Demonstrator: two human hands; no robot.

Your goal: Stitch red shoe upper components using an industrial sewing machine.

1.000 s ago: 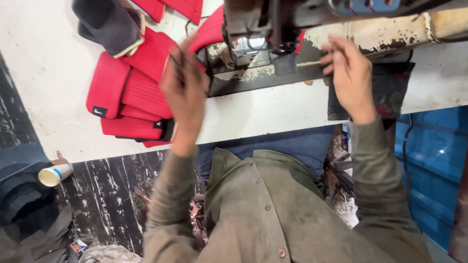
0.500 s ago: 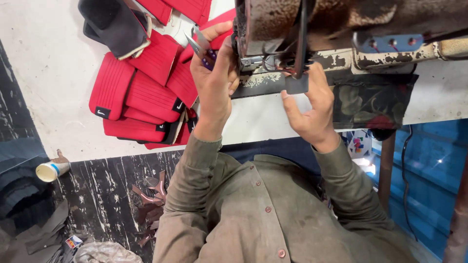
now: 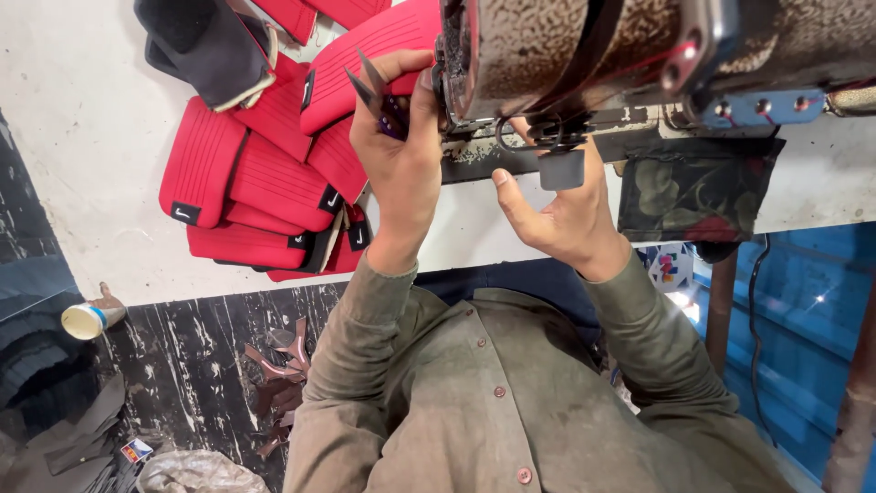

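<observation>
Since the earlier frames both hands have closed in on the machine head: the left hand (image 3: 401,155), out over the red pile a second ago, now sits tight against the machine's end, and the right hand (image 3: 557,215) has come in under it from the far side.

In the head view, the left hand is curled shut around small thread snips (image 3: 372,87), whose dark blades stick up past the knuckles and whose purple grip shows between the fingers. It also presses on a red padded piece (image 3: 374,46) lying at the end of the sewing machine (image 3: 593,55). The right hand is half open, thumb out, fingers reaching up behind a small grey tab (image 3: 560,169) near the needle area; whether it pinches anything I cannot tell.

A stack of finished-looking red padded pieces (image 3: 246,183) lies on the white table (image 3: 82,137) to the left, beside a dark piece (image 3: 205,46). Judging from that, many are done, while this one is only being positioned or trimmed.
</observation>
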